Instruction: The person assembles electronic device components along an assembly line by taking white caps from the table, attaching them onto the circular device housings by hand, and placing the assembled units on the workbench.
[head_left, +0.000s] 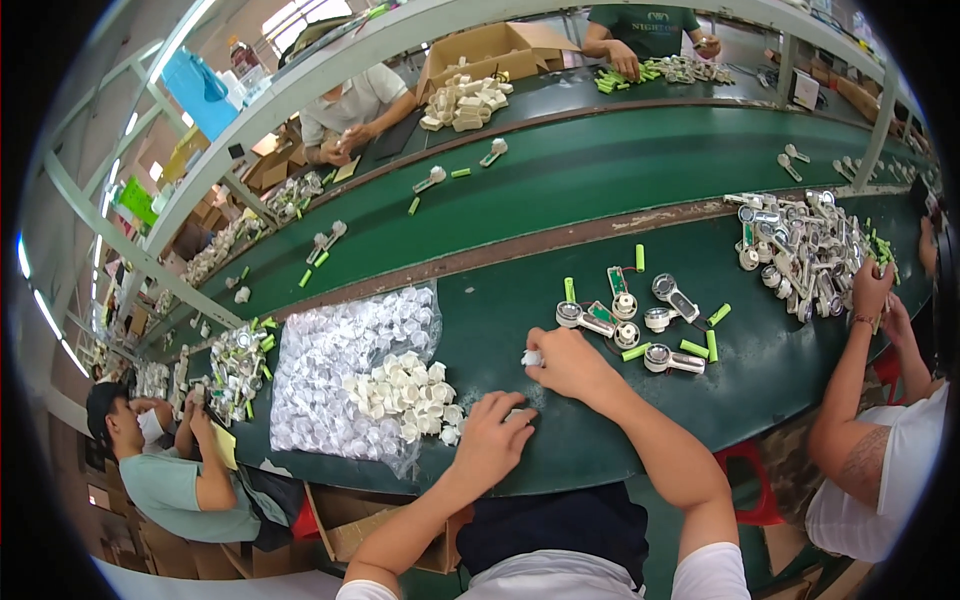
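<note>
Right hand point(568, 362) pinches a small white piece point(531, 358) mid-table point(480, 320). Left hand point(490, 435) by the near edge, fingers curled; can't tell if gripping. Leftward, loose white cups point(405, 390), clear bag point(325, 365); toward far edge, round-headed units point(588, 318), green cells point(640, 257).

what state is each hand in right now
Left hand: fingers partly curled; whether it holds anything cannot be told.
Right hand: closed on a small white part.

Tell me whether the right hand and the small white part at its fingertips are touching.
Touching. The head view shows it: the right hand grips the small white part, with no gap between them.
</note>
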